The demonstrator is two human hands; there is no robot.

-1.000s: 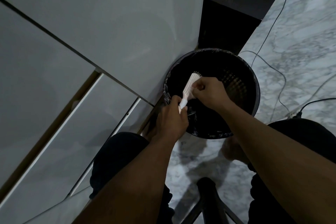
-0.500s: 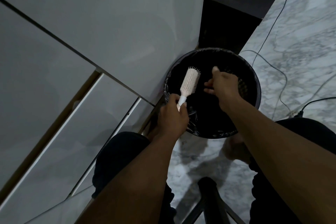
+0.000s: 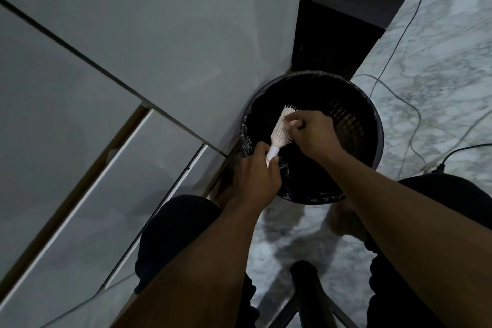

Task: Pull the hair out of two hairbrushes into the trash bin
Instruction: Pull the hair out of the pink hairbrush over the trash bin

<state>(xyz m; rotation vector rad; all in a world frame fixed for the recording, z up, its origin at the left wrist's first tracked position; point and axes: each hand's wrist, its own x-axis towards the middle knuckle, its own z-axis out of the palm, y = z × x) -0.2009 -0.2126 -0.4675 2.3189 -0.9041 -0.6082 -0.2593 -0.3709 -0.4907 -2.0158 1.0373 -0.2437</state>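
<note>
Hairbrush [image 3: 281,132] — left hand [image 3: 257,176] gripping, right hand [image 3: 312,133] pinching bristles, over bin [image 3: 372,117]

Your hairbrush [image 3: 281,129] is white. Beneath it, your trash bin [image 3: 372,125] is black, on white, grey-veined marble floor [image 3: 439,66].

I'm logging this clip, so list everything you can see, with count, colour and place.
hairbrush: one, white, held over the bin
trash bin: one, black, bag-lined, on the floor beside the cabinet
cabinet: one, white, left
cables: several, grey and black, on the marble floor, right
dark unit: one, behind the bin
left hand: gripping the brush handle
right hand: fingers at the bristles
</note>
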